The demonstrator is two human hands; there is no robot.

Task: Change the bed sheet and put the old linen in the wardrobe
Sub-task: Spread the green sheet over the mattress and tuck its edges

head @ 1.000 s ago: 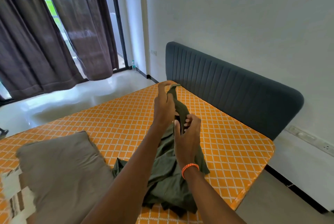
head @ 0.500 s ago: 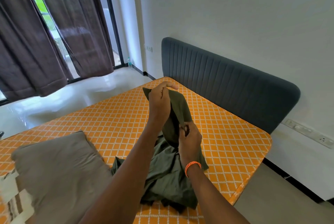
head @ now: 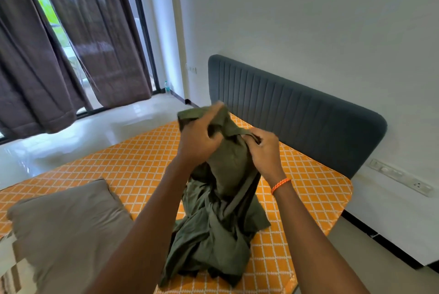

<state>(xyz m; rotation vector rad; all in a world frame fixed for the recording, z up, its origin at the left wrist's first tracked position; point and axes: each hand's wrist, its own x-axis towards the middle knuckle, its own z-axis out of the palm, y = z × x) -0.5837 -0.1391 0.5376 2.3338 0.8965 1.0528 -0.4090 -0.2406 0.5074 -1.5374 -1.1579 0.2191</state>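
Grip: left hand (head: 198, 141) and right hand (head: 264, 149) each clutch the green sheet (head: 218, 217), hanging upright, bunched near the bed (head: 308, 187) foot edge; pillow (head: 66, 222) left; headboard (head: 297, 113) behind.

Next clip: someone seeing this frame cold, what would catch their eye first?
The bright orange diamond-patterned mattress fills the middle of the frame, bare of any sheet. At its centre, the left hand and right hand both grip a crumpled olive-green sheet, lifting its top edge while the rest heaps on the mattress. A grey pillow lies at lower left, and a dark ribbed headboard stands against the white wall.
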